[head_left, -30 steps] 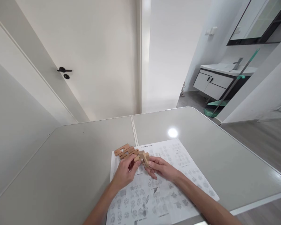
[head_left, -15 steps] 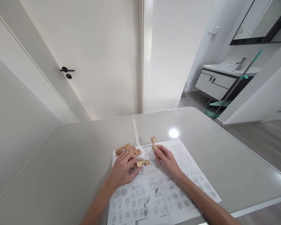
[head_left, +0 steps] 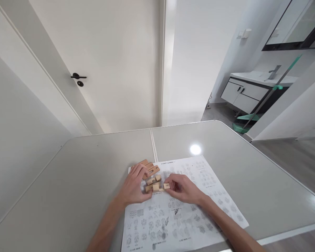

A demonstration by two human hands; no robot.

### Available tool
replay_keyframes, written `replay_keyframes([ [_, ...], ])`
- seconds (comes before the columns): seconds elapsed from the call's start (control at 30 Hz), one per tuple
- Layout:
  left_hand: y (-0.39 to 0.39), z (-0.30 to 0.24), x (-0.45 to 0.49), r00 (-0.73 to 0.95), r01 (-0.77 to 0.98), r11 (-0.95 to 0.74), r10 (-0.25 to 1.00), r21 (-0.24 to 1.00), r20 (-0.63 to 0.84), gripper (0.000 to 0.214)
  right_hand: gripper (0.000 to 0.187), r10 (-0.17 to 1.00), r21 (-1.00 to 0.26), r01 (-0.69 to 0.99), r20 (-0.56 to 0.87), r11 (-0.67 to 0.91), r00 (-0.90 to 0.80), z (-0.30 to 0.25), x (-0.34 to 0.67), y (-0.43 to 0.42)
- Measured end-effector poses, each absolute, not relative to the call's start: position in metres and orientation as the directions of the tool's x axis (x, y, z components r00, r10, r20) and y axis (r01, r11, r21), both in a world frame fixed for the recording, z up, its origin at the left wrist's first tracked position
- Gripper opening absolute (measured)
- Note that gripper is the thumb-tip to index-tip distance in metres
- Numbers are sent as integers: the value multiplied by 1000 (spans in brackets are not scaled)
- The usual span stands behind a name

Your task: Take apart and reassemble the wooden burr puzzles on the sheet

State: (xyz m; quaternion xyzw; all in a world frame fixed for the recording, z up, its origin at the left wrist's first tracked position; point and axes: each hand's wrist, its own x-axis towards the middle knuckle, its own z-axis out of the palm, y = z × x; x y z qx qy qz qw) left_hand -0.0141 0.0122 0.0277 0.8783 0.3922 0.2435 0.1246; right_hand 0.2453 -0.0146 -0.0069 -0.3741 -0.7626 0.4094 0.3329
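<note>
Several notched wooden puzzle pieces (head_left: 154, 184) lie on a printed instruction sheet (head_left: 178, 213) on the grey table (head_left: 81, 182). My left hand (head_left: 133, 187) rests over the left side of the pieces, its fingers curled on one low piece. My right hand (head_left: 183, 189) pinches the right end of a wooden piece (head_left: 166, 186) and holds it against the cluster. Another slotted wooden piece (head_left: 151, 170) lies just beyond my left fingers.
The table has a seam (head_left: 154, 150) running away from me and a lamp glare (head_left: 195, 149). A white door with a black handle (head_left: 78, 76) stands behind. On the right are a vanity cabinet (head_left: 248, 94) and a green mop (head_left: 267, 96).
My right hand has come back down from the sheet's far edge with its wooden piece and set it against the pieces under my left hand. The camera shifted slightly.
</note>
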Motion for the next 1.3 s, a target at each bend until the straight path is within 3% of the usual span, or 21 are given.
replay_keyframes([
  [0.1, 18, 27, -22, 467, 601, -597, 802, 531, 373, 23, 13, 827, -821, 357, 224, 445, -515, -13, 238, -16],
  [0.2, 29, 18, -29, 187, 662, -449, 874, 600, 449, 9, 25, 853, -824, 390, 197, 411, -484, -18, 234, -17],
  [0.3, 40, 4, -35, -23, 718, -276, 908, 639, 419, 16, 22, 891, -863, 381, 154, 332, -427, -18, 238, -16],
  [0.4, 46, -6, -40, -119, 711, -156, 934, 686, 335, 18, 20, 932, -865, 410, 155, 289, -328, -18, 242, -13],
  [0.5, 47, -10, -43, -154, 689, -106, 945, 717, 288, 15, 21, 953, -851, 456, 150, 259, -261, -21, 242, -12],
  [0.97, 47, -10, -42, -165, 675, -86, 950, 733, 264, 12, 15, 931, -769, 532, 234, 354, -281, -25, 238, -13],
  [1.3, 48, -11, -43, -160, 671, -98, 949, 735, 272, 14, 29, 875, -743, 504, 229, 441, -427, -20, 236, -14],
])
